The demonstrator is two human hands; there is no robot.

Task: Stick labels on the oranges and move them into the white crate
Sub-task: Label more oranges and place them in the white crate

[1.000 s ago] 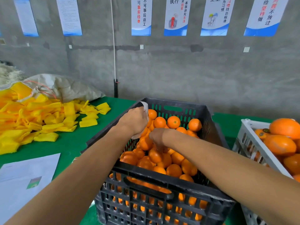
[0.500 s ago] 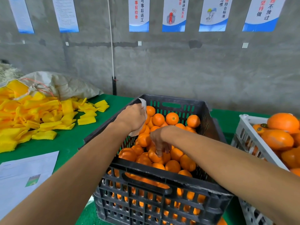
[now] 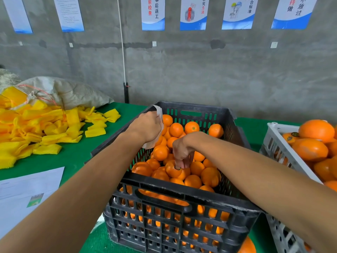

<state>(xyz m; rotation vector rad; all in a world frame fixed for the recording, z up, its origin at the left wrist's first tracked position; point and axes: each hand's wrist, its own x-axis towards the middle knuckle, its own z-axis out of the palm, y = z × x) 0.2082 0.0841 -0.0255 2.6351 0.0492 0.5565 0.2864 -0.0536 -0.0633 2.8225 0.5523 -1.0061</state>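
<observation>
Two hands work over the black crate (image 3: 182, 207), which serves as your landmark. Half a second ago your right hand (image 3: 182, 152) was hovering above the pile; now its grip has dropped onto one orange (image 3: 172, 170) near the front of the black crate, fingertips bunched and pressing a small dark label (image 3: 177, 168) against the peel. That reads as the sticking step in progress, so this fruit should be ready for transfer once the label holds. Your left hand (image 3: 147, 127), at the black crate's left rim, has stayed put, its grip curled round a white strip of backing paper (image 3: 160, 114), presumably the label sheet; how many labels remain on it cannot be told.

Counting: one black crate, filled with oranges, well over twenty showing, only this one seen with a label. To the right of the black crate stands one white crate (image 3: 277, 143), holding at least six larger oranges, one with a dark label on top. Left of the black crate, on the green table (image 3: 73, 157), lies one printed sheet (image 3: 27, 194), then a heap of yellow foam sleeves (image 3: 36, 128), too many to count. Beyond those, one grey sack (image 3: 69, 92), and six posters (image 3: 193, 13) on the wall behind the black crate.
</observation>
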